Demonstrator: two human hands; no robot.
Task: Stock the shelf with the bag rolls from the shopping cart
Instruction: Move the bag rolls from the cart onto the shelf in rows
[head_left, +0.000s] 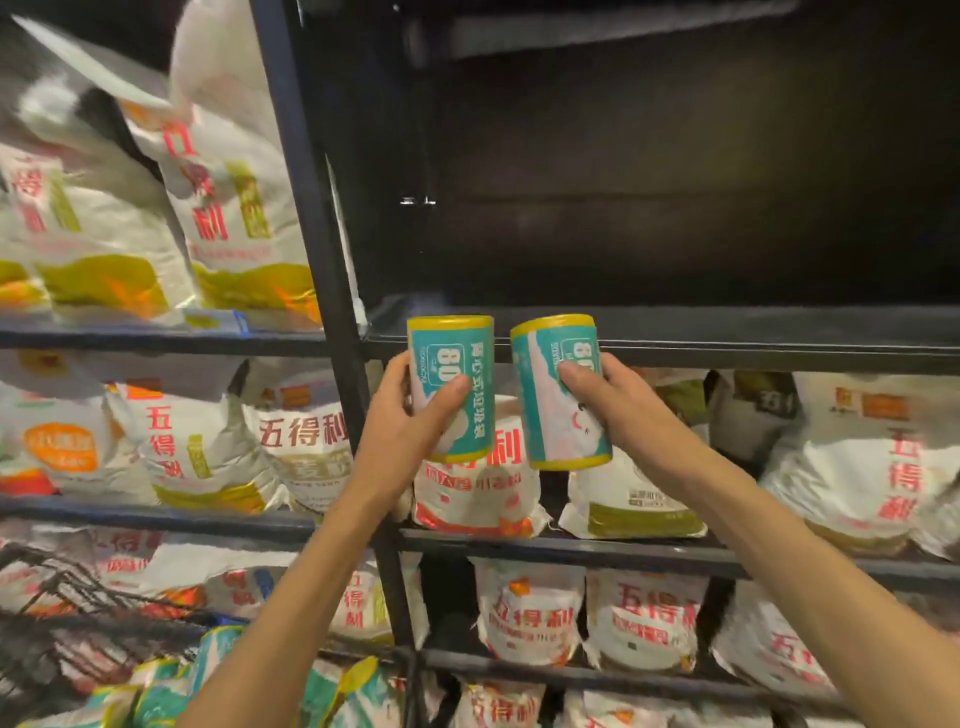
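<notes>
My left hand (410, 423) grips a teal bag roll with yellow ends (460, 353), held upright. Beside it my right hand (618, 405) grips a second teal roll (550, 410), also upright and slightly tilted. Both rolls are raised in front of the edge of a dark, bare shelf (675, 332), their tops level with its front lip. More teal and yellow rolls (156, 696) lie in the black wire shopping cart (62, 618) at the lower left.
White flour bags with red lettering (644, 618) fill the shelves below and the bay to the left (223, 208). A dark metal upright (332, 291) divides the two bays. The shelf bay above the rolls is dark.
</notes>
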